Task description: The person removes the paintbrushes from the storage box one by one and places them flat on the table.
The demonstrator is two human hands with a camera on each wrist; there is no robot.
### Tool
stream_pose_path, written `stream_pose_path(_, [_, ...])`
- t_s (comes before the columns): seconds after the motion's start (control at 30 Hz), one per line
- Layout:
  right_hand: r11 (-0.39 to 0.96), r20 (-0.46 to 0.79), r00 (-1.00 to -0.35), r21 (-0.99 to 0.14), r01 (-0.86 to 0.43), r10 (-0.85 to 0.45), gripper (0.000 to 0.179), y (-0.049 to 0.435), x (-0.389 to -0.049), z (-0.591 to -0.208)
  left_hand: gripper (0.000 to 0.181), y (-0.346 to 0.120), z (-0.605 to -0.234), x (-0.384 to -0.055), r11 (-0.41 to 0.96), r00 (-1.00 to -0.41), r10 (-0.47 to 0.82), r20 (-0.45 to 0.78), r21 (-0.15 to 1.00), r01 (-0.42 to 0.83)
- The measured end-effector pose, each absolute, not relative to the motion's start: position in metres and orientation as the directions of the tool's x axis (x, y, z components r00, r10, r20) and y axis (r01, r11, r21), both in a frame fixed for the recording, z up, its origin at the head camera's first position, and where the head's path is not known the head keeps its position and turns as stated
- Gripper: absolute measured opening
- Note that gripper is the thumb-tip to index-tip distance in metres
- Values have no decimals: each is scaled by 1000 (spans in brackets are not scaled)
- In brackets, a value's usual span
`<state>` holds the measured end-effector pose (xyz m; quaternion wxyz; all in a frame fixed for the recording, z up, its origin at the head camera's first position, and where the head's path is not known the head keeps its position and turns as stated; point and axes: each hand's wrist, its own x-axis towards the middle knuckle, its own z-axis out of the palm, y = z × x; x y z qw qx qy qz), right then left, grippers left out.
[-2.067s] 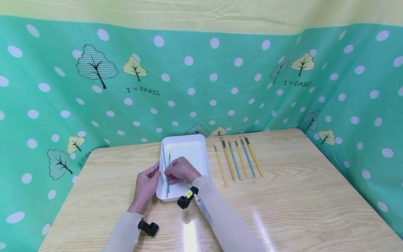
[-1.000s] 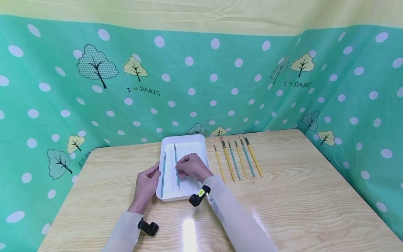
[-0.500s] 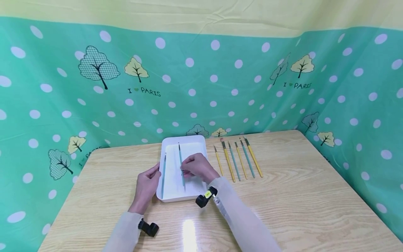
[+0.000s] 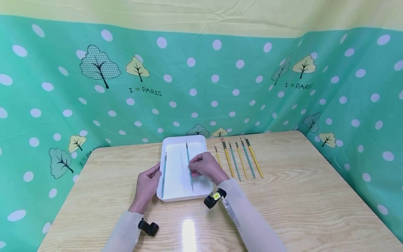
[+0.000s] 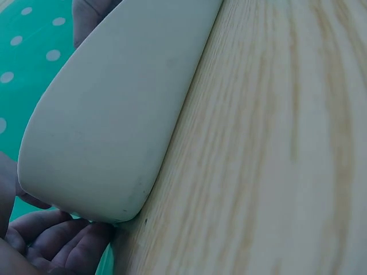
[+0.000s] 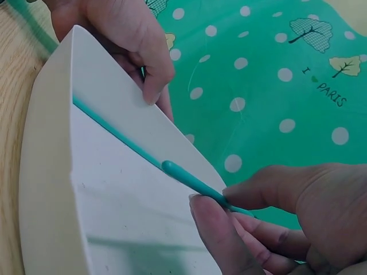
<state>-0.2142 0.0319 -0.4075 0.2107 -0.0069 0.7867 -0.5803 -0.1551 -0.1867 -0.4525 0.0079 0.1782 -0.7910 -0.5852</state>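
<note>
My right hand (image 4: 206, 168) pinches a teal paintbrush (image 4: 188, 157) between thumb and fingers, over the right part of a white tray (image 4: 168, 140). In the right wrist view the rounded handle end of this held paintbrush (image 6: 186, 179) points back toward the camera. A second teal paintbrush (image 4: 164, 175) lies along the tray's left wall. My left hand (image 4: 147, 183) holds the tray's left side, thumb at the rim; in the left wrist view its fingers (image 5: 63, 243) bend against the outer wall.
A row of paintbrushes, with several yellow (image 4: 254, 159) and teal (image 4: 248, 159) handles, lies on the wooden table (image 4: 302, 182) just right of the tray. A green dotted cloth (image 4: 201, 87) hangs behind the table and at its sides.
My right hand has carried the teal paintbrush rightward across the tray, away from the other paintbrush by the left wall. The left hand has stayed on the tray's side.
</note>
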Motion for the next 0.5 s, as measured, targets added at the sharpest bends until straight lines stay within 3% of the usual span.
stream_pose_path(0.5, [331, -312, -915, -918, 220, -255, 16, 56, -214, -404, 47, -186, -452, -155, 259, -934, -291, -209, 922, -287])
